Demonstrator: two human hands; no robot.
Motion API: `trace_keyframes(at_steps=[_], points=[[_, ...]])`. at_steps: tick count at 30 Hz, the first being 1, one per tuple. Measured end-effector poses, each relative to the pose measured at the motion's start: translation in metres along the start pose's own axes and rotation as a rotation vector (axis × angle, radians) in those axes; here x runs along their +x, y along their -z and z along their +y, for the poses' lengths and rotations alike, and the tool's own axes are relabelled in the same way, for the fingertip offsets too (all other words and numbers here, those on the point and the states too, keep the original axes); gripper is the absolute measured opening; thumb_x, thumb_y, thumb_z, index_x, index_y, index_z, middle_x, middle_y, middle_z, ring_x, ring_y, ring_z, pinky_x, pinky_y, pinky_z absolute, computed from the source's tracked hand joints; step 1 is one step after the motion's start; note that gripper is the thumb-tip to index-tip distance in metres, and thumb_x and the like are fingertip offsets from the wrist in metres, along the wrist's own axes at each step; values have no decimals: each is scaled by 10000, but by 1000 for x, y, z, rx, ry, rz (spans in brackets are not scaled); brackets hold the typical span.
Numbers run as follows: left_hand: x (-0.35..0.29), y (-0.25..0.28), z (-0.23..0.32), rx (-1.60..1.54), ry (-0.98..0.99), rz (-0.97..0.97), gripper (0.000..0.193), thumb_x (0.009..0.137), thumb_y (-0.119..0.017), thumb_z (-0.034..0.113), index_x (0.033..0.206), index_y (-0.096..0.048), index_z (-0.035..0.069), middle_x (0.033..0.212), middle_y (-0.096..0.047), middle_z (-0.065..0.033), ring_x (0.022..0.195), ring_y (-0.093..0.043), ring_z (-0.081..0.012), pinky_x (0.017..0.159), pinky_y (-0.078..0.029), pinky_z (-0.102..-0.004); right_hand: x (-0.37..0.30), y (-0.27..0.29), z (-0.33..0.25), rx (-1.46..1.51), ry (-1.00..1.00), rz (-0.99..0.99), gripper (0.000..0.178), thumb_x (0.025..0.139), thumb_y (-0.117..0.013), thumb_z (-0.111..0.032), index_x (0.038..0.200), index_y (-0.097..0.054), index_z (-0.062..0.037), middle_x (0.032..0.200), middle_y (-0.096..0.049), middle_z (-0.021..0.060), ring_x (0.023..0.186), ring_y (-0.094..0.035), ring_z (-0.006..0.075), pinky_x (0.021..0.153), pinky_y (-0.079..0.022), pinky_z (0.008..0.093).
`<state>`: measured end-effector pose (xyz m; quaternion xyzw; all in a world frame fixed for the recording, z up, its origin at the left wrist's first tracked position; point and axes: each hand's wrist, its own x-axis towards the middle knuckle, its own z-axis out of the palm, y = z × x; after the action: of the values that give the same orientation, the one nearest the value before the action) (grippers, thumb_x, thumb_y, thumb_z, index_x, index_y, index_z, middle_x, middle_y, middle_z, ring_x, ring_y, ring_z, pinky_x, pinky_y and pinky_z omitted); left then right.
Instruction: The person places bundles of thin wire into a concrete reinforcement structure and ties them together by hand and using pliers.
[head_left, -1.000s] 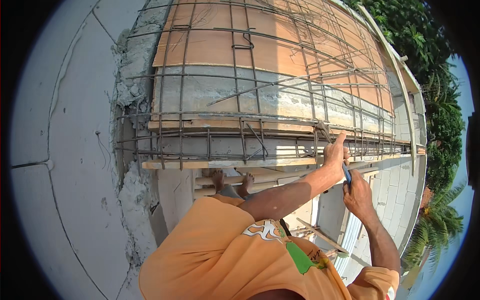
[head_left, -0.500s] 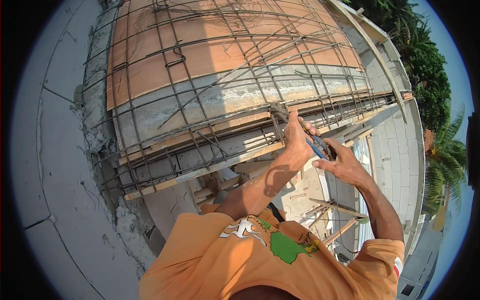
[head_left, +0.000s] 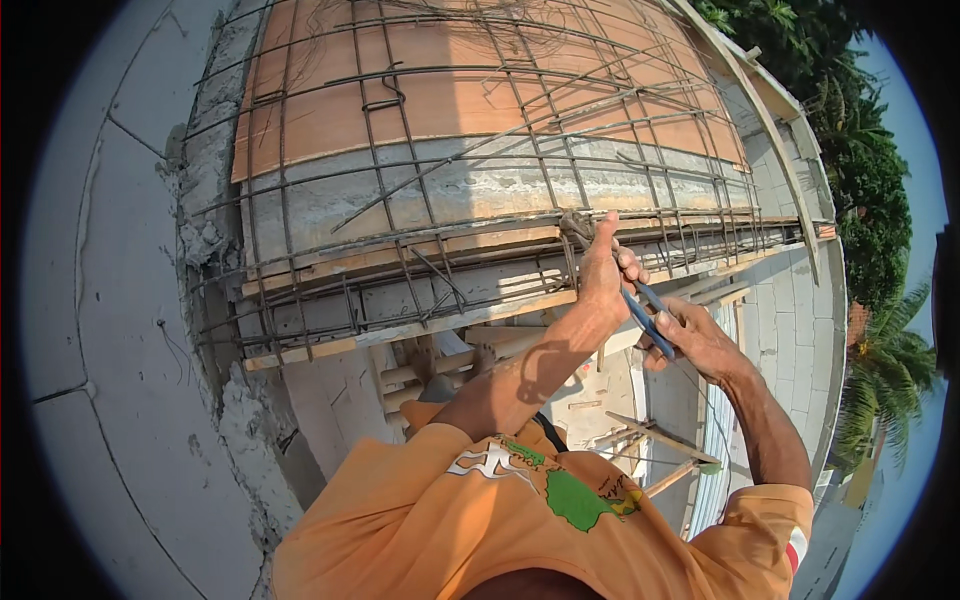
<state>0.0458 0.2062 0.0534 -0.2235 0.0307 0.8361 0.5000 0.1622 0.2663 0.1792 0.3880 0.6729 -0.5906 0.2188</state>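
Blue-handled pincers (head_left: 648, 326) slant between my two hands, beside the rebar cage. My right hand (head_left: 702, 343) is closed around the handle ends. My left hand (head_left: 604, 278) is closed near the tool's upper end, its thumb pointing up; the tool's jaws are hidden there. From that hand a grey-brown bundle of tie wire (head_left: 575, 226) sticks out against the top bars of the rebar cage (head_left: 480, 232). Exactly how the fingers grip the wire is partly hidden.
Crossed rebar (head_left: 385, 165) lies over orange-brown boards (head_left: 330, 100). A timber form edge (head_left: 400, 333) runs below the cage. Loose wire (head_left: 440, 22) lies tangled at the far side. A grey block wall (head_left: 785, 310) stands at right; a bare foot (head_left: 423, 360) shows below the form.
My right fingers have closed in lower on the pincers' handles, and the tool shows more plainly. The left hand keeps its place by the wire bundle. The whole view has shifted slightly.
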Motion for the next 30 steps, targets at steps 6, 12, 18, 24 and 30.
trace_keyframes(at_steps=[6,12,18,24,30], points=[[-2,-8,0,200,-93,235,499,835,-715,539,932,-524,88,653,-524,-32,509,-520,-161,494,-481,-350,14,-22,24,-1221,331,479,295,935,-594,-226,1091,-556,22,930,-637,200,748,-653,273,655,-529,443],[-12,-13,1,27,19,-133,449,864,-680,526,977,-522,121,1044,-646,-155,946,-648,-256,852,-525,-435,8,19,10,354,39,-153,249,960,-550,-167,959,-613,74,694,-643,144,490,-620,191,387,-463,265],[4,-8,-2,133,-20,112,403,894,-667,455,819,-412,153,564,-395,2,507,-398,-165,589,-424,-368,9,8,12,-399,207,242,600,875,-684,-474,1081,-564,77,781,-644,180,682,-694,268,566,-564,340],[7,-12,-7,134,-46,261,479,910,-628,520,869,-366,122,569,-388,-12,514,-409,-179,572,-423,-384,10,-32,10,-1253,416,552,449,826,-715,-240,1074,-537,90,939,-615,218,904,-669,336,697,-556,433],[-29,-6,7,257,0,46,577,828,-673,621,931,-414,116,706,-517,-73,657,-537,-225,681,-489,-430,12,0,-14,19,40,-18,295,967,-573,-210,857,-600,62,669,-606,113,500,-595,192,471,-498,313]])
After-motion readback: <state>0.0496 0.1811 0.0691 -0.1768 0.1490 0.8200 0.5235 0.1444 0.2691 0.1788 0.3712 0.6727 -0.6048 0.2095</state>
